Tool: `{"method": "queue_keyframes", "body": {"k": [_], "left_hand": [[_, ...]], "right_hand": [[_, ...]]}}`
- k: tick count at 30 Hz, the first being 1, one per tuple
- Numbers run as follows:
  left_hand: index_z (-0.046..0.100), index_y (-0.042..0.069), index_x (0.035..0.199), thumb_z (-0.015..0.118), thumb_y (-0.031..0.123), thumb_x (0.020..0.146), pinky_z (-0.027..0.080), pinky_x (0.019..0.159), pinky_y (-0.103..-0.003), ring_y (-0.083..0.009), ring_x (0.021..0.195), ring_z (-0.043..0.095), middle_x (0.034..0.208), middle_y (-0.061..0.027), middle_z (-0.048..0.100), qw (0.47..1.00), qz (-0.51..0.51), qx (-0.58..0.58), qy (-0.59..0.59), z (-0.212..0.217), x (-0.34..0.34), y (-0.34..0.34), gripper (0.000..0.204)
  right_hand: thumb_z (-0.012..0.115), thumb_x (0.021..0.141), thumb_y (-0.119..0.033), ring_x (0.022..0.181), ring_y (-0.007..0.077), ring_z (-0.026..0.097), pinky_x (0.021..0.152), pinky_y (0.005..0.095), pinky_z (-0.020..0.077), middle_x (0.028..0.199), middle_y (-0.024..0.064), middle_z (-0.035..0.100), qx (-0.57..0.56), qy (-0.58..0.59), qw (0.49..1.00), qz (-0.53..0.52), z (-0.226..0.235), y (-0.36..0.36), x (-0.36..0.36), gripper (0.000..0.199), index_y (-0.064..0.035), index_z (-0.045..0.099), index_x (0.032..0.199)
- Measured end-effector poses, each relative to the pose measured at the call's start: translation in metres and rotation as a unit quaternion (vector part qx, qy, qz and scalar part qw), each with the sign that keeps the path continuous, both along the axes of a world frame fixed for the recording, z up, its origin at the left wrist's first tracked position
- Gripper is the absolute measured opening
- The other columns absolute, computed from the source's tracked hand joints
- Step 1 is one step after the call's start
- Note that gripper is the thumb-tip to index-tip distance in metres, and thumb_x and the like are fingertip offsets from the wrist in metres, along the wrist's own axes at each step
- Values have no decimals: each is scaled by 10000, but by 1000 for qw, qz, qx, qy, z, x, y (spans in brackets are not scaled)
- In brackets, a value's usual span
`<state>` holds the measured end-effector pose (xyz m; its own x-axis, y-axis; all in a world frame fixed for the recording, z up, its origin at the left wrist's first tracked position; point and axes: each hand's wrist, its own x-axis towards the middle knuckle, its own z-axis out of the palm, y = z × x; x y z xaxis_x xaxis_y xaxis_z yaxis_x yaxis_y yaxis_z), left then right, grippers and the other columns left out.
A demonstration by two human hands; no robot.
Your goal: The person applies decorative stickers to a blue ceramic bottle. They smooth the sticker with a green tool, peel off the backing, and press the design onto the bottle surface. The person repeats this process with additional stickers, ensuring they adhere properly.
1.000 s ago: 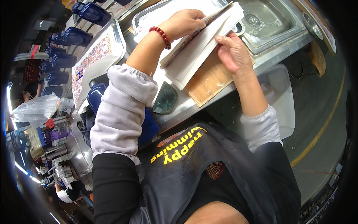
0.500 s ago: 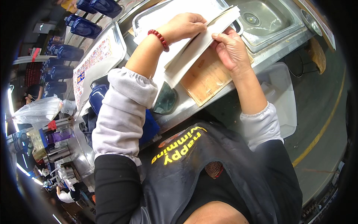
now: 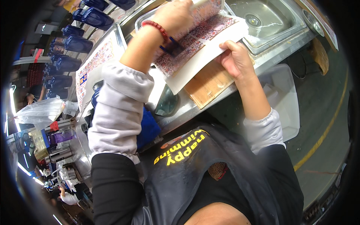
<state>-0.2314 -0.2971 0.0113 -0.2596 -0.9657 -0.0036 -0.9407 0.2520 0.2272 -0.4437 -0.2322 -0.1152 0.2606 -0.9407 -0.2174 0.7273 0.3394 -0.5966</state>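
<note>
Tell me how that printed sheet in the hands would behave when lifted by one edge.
The printed sheet is probably floppy: it curls over where the left hand lifts it. Likely light, since the right hand pins its edge with fingertips alone. Its thin edge may crease or tear.

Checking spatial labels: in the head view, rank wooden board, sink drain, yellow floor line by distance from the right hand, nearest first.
From the right hand:
1. Wooden board: just below and left of the hand, under the printed sheet it holds.
2. Sink drain: above the hand, in the steel sink.
3. Yellow floor line: far right, on the floor.
</note>
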Motion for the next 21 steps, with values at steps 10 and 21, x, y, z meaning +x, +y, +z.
{"method": "queue_keyframes", "body": {"k": [10,21], "left_hand": [[629,46,1154,576,136,842,457,981,-525,-410,1196,576,1226,-243,609,936,16,-252,-245,122,79,-70,329],[623,61,1200,530,150,888,451,1017,-519,-412,1231,563,1276,-239,591,976,78,-150,-137,44,106,-147,337]], "right_hand": [[543,824,58,1089,293,638,991,484,526,1154,152,636,-25,25,999,-38,27,-2,-5,422,91,537,1245],[536,812,64,1171,284,601,1053,434,474,1245,186,609,-22,85,993,-79,36,52,-39,486,136,496,1291]]}}
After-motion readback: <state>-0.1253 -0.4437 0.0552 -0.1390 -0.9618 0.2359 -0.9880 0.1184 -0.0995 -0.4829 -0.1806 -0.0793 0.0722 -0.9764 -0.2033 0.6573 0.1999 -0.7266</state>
